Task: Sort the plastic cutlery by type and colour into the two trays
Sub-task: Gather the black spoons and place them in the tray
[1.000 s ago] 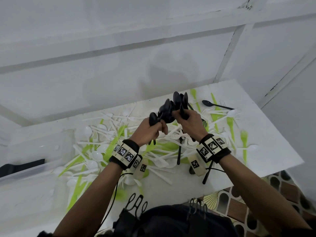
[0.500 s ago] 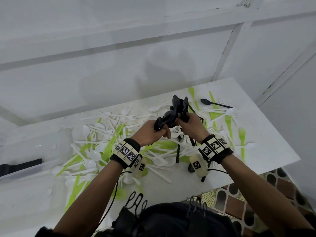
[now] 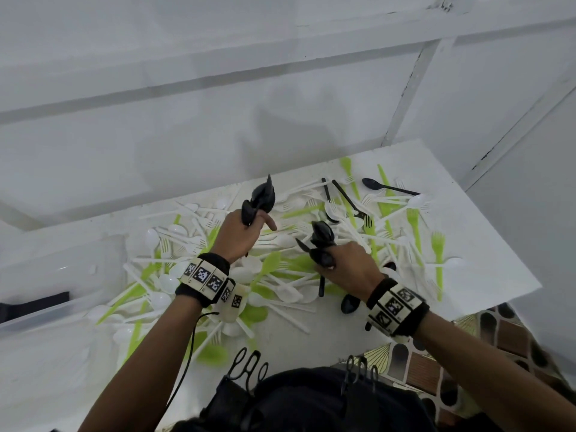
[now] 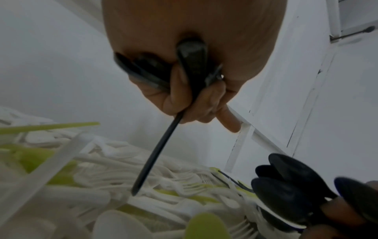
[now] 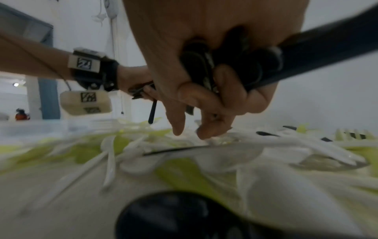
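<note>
White, green and black plastic cutlery lies in a loose heap (image 3: 280, 275) across the white table (image 3: 486, 244). My left hand (image 3: 246, 227) grips a small bunch of black spoons (image 3: 260, 201) (image 4: 190, 64), bowls up, above the heap. My right hand (image 3: 343, 263) grips a second bunch of black spoons (image 3: 322, 241) (image 5: 235, 67), low over the heap's middle, with its free fingers (image 5: 204, 129) reaching down to the cutlery. A clear plastic tray (image 3: 62, 269) stands at the left with something black (image 3: 34, 304) in it.
More black spoons (image 3: 386, 187) and a black fork (image 3: 352, 202) lie at the far right of the heap, and one black spoon (image 3: 350, 302) near my right wrist. The table's right edge (image 3: 511, 304) drops to a patterned floor. A white wall runs behind.
The one bunch of black spoons held between both hands has split. My left hand stays raised with part of it; my right hand has dropped to the heap with the rest.
</note>
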